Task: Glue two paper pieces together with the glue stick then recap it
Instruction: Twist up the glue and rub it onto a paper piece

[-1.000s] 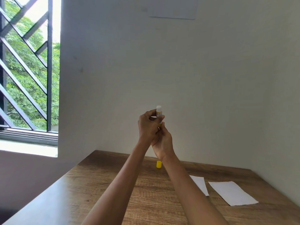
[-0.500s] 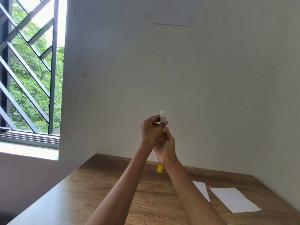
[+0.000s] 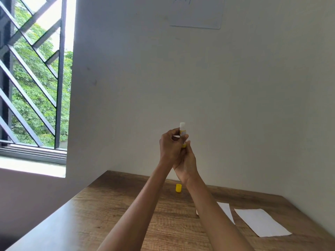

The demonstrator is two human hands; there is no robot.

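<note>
Left hand (image 3: 171,144) grips the uncapped glue stick (image 3: 182,130) upright; right hand (image 3: 186,160) just below pinches its yellow base, likely twisting glue out. Cap (image 3: 178,188) and papers (image 3: 261,222) lie beneath on the worktop (image 3: 126,214); next, glue a paper.

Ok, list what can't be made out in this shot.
Head view only:
- Glue stick: its middle and base are covered by the left hand and right hand; the label print is too small to read.
- Nearer paper piece: its left part is hidden behind the right forearm.
- Sheet on the wall: cut off by the top edge; its writing is unreadable.
- Yellow cap: too small to tell which end faces up.
</note>
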